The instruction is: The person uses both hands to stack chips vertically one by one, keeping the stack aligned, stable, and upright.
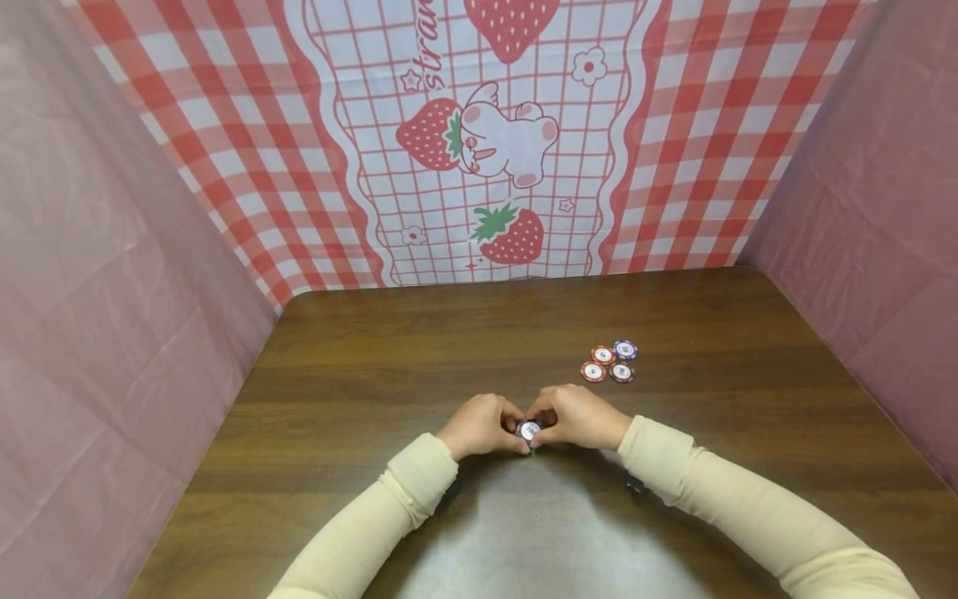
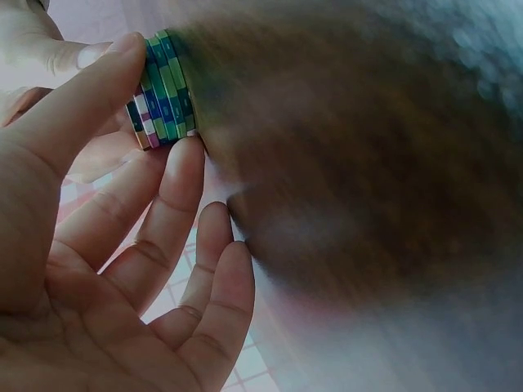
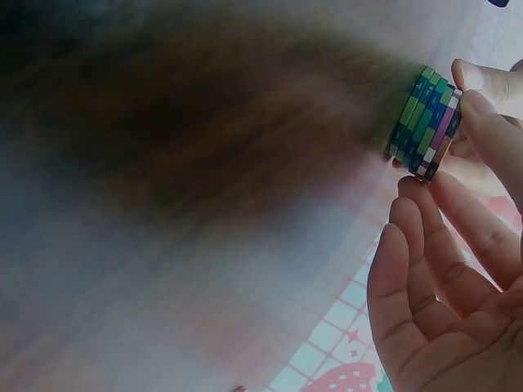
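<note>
Two hands meet over one short stack of poker chips (image 1: 529, 430) near the middle of the wooden table (image 1: 389, 349), toward the person's side. The left hand (image 1: 482, 426) pinches the stack from the left, thumb against the near side and fingertips at the far side; its outer fingers are loosely bent and apart from the chips, as the left wrist view shows. The right hand (image 1: 587, 418) grips the same stack from the right in a mirrored pinch, its outer fingers also loosely bent. The stack stands upright, with a dark-rimmed, white-centred chip face up on top. Both wrist views show its layered edges in green, blue, white and purple bands, with the base at the tabletop.

Beyond the right hand, four loose chips lie flat in a tight cluster: an upper red chip (image 1: 602, 355), a lower red chip (image 1: 593, 372), a blue chip (image 1: 624, 349) and a dark chip (image 1: 622, 372), all with white centres. Cream sleeves (image 1: 374, 516) cover both forearms. A red-and-white checked cloth (image 1: 516, 100) printed with strawberries hangs behind the table, and pink drapes (image 1: 97, 249) hang at either side. Much of the tabletop is blurred in the wrist views.
</note>
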Demonstrator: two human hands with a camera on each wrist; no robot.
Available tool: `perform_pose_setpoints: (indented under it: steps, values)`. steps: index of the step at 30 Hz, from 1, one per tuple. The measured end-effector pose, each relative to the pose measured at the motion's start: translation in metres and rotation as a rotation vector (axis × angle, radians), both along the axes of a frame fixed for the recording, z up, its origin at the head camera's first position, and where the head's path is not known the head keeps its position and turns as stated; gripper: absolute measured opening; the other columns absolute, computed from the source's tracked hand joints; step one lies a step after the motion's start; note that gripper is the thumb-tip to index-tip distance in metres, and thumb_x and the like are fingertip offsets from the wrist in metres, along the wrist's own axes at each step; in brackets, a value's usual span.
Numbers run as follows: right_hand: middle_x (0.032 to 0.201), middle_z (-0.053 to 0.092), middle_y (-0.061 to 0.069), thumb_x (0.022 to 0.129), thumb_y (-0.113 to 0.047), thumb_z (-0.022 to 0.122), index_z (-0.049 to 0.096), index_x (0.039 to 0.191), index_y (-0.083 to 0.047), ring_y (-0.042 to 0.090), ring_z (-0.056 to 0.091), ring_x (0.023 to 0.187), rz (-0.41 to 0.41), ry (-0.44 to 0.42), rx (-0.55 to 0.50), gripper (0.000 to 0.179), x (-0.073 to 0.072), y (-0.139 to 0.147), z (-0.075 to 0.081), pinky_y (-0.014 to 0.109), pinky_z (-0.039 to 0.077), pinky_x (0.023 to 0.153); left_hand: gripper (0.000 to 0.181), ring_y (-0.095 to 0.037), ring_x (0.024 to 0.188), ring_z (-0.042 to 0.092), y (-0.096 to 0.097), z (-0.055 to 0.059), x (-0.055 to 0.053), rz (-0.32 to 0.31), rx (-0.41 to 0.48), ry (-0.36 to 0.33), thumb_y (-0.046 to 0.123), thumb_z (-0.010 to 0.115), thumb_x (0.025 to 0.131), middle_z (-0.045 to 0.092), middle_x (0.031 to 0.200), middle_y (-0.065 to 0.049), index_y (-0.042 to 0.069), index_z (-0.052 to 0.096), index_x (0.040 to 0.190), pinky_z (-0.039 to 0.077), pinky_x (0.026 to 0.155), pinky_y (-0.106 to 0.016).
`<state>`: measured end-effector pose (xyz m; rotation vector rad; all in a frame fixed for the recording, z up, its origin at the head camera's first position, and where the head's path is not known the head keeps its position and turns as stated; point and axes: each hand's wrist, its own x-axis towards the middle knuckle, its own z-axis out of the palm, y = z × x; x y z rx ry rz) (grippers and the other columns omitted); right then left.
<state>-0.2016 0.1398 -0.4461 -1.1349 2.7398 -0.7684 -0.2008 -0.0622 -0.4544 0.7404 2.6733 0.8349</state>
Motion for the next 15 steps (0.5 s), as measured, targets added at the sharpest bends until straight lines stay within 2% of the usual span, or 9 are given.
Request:
perform_pose_setpoints:
  steps: [8,15]
  values:
    - [0.085,0.067,-0.005,0.074,-0.029,0.084,0.076,0.097,-0.013,0.006,0.058,0.074,-0.003,0.001,-0.024,0.029,0.000,0.002,-0.001,0.019,0.046,0.065,0.030,0.000,0.066,0.051,0.000,0.002,0.002,0.006,0.005,-0.007,0.033,0.089,0.068,0.063,0.073,0.012,0.016,0.078,0.090,0.041,0.062,-0.018]
    - [0.091,0.070,-0.005,0.077,-0.028,0.083,0.075,0.099,-0.014,0.007,0.060,0.077,-0.036,-0.029,-0.075,0.028,-0.003,0.010,-0.002,0.021,0.049,0.069,0.032,0.001,0.067,0.051,0.000,0.001,0.002,0.011,0.025,-0.020,0.034,0.088,0.069,0.065,0.074,0.012,0.017,0.078,0.093,0.041,0.062,-0.018]
